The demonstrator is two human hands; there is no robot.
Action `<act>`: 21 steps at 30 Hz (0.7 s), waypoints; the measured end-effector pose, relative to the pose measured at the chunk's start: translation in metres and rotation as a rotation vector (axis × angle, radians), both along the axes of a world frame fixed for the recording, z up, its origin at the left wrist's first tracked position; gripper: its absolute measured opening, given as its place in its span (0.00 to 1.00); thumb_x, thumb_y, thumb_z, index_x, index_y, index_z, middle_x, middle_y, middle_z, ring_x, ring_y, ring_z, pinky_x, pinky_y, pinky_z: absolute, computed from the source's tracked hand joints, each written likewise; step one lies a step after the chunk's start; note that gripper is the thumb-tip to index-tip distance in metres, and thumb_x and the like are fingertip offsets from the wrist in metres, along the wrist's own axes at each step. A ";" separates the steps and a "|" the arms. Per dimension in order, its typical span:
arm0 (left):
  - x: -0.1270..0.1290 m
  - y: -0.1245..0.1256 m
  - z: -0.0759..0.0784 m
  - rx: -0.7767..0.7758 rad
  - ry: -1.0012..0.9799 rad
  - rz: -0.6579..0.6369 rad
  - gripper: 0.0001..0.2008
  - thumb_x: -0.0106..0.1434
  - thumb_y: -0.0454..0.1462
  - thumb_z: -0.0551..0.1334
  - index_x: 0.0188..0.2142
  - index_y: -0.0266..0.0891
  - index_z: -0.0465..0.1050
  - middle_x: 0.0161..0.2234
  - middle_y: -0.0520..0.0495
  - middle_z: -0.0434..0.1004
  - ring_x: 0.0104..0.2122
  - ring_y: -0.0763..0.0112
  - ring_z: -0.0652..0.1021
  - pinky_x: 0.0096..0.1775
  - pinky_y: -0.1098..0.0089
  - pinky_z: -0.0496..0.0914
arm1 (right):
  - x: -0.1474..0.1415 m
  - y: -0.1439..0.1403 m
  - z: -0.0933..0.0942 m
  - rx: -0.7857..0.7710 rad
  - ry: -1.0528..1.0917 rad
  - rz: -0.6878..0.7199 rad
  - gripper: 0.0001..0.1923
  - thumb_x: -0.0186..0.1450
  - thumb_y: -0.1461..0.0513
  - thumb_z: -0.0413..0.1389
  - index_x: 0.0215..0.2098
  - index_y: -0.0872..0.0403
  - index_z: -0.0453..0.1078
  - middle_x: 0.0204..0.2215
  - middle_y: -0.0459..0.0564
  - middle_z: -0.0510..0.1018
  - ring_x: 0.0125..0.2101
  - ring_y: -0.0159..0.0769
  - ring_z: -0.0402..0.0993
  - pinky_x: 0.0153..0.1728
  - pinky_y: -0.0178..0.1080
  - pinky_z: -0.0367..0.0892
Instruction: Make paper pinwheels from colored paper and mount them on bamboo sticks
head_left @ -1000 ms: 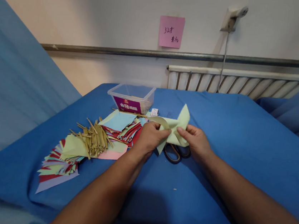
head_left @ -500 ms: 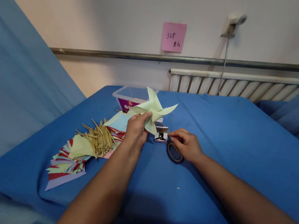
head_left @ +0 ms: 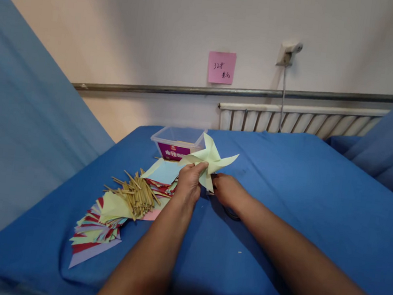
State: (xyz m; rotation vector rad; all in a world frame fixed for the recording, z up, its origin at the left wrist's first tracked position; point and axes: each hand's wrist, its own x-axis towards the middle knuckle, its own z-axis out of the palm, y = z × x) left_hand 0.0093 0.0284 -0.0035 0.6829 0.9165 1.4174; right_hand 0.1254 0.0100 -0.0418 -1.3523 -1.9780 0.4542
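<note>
At the middle of the blue-covered table (head_left: 284, 186), the left hand (head_left: 188, 182) holds a pale green paper pinwheel (head_left: 211, 161) upright, its grip closed with thumb and fingertips pinching the folded centre from below, so the four vanes fan out above the knuckles. The right hand (head_left: 225, 191) lies just beside it at about 3 o'clock, low on the cloth and right under the pinwheel's lowest vane; its fingers curl downward, but whether they have closed on anything cannot be told, since the fingertips are hidden by the paper and the hand itself. A dark curved edge (head_left: 231, 214) shows under the right wrist, too hidden to name. At 9 o'clock from the left hand lies a heap of thin wooden sticks (head_left: 137, 195) on a spread of coloured paper sheets (head_left: 96, 231), red, green, blue and pink, which reaches on toward 8 o'clock. A clear plastic box (head_left: 178, 140) with a purple label stands at 11 o'clock, just behind the pinwheel. By the look of it, the folding is done and the step in hand is fixing the centre: the vanes are gathered and pinched. The next move would call for a steady pinch from the left hand while the right brings a fastener squarely to the centre without letting the folded tips slip apart.
</note>
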 end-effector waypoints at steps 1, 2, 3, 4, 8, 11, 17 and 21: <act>0.000 0.000 0.000 -0.002 -0.004 0.002 0.13 0.39 0.31 0.71 0.26 0.30 0.74 0.21 0.46 0.78 0.20 0.69 0.76 0.27 0.70 0.70 | -0.002 0.001 0.003 -0.023 -0.122 0.021 0.10 0.58 0.67 0.55 0.32 0.51 0.77 0.32 0.51 0.82 0.30 0.40 0.77 0.33 0.37 0.67; 0.000 0.000 0.000 -0.002 -0.010 0.002 0.13 0.38 0.31 0.71 0.26 0.30 0.74 0.21 0.45 0.78 0.20 0.69 0.76 0.27 0.70 0.71 | -0.003 0.002 0.006 -0.049 -0.262 0.040 0.12 0.59 0.67 0.54 0.37 0.51 0.77 0.35 0.52 0.82 0.32 0.41 0.77 0.33 0.38 0.67; 0.000 0.000 0.000 -0.001 -0.014 0.001 0.13 0.38 0.31 0.71 0.27 0.30 0.75 0.22 0.45 0.78 0.20 0.68 0.76 0.27 0.70 0.71 | -0.004 0.003 0.009 -0.074 -0.375 0.053 0.15 0.60 0.68 0.53 0.41 0.51 0.77 0.38 0.54 0.82 0.34 0.42 0.78 0.34 0.38 0.68; 0.000 0.001 0.000 0.000 -0.018 0.000 0.13 0.38 0.31 0.71 0.27 0.30 0.75 0.22 0.45 0.78 0.20 0.68 0.76 0.27 0.70 0.71 | -0.005 0.004 0.011 -0.092 -0.418 0.052 0.17 0.60 0.68 0.53 0.44 0.52 0.76 0.39 0.56 0.81 0.35 0.43 0.78 0.35 0.39 0.68; 0.000 0.001 -0.001 -0.003 -0.019 0.003 0.13 0.38 0.31 0.71 0.26 0.30 0.75 0.21 0.46 0.78 0.19 0.69 0.76 0.26 0.70 0.70 | -0.007 0.004 0.017 -0.134 -0.460 0.053 0.20 0.61 0.67 0.52 0.51 0.55 0.72 0.43 0.60 0.80 0.37 0.47 0.78 0.36 0.41 0.68; -0.001 0.002 -0.001 -0.008 -0.015 0.004 0.12 0.38 0.31 0.71 0.26 0.31 0.75 0.21 0.46 0.78 0.19 0.68 0.76 0.26 0.70 0.70 | -0.007 0.001 0.018 -0.144 -0.487 0.043 0.21 0.62 0.67 0.50 0.53 0.56 0.70 0.43 0.61 0.79 0.39 0.48 0.77 0.37 0.42 0.68; -0.002 0.003 0.002 -0.002 -0.016 0.010 0.12 0.37 0.30 0.71 0.25 0.30 0.75 0.20 0.47 0.77 0.19 0.70 0.75 0.26 0.71 0.70 | -0.006 -0.004 0.020 -0.131 -0.509 0.025 0.21 0.62 0.67 0.51 0.53 0.57 0.69 0.44 0.62 0.78 0.40 0.49 0.77 0.38 0.42 0.68; -0.002 0.002 0.004 -0.006 -0.001 0.011 0.12 0.37 0.30 0.71 0.25 0.30 0.75 0.20 0.47 0.78 0.19 0.71 0.75 0.25 0.71 0.70 | -0.006 -0.005 0.016 -0.109 -0.490 0.008 0.20 0.60 0.69 0.53 0.51 0.59 0.70 0.44 0.62 0.78 0.42 0.49 0.76 0.39 0.41 0.67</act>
